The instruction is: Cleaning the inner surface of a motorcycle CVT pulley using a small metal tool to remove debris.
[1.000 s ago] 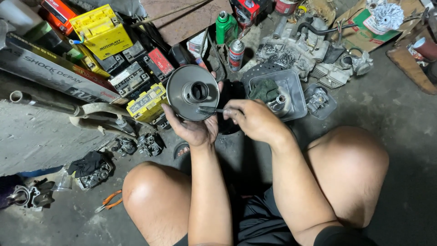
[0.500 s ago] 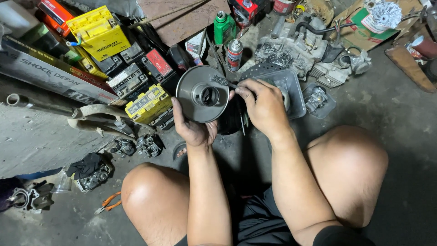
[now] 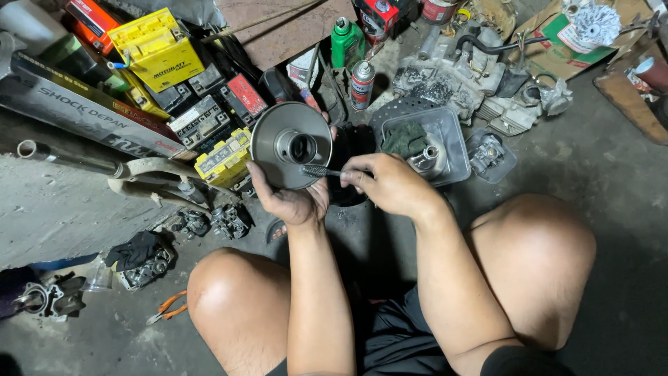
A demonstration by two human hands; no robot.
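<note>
In the head view, your left hand point(image 3: 292, 198) cups the round metal pulley disc point(image 3: 291, 150) from below, just left of the frame's centre, fingers curled round its lower rim with the disc's face tilted up toward you. Your right hand point(image 3: 390, 182) is closed on a small wire brush point(image 3: 321, 171), pinching the handle so the bristles lie against the disc's lower face, just under the central hub. Right of the disc, just above your right hand, a clear plastic tub point(image 3: 452, 150) sits on the floor (it holds a dark green rag point(image 3: 407, 138) and a small metal part point(image 3: 426, 159)).
</note>
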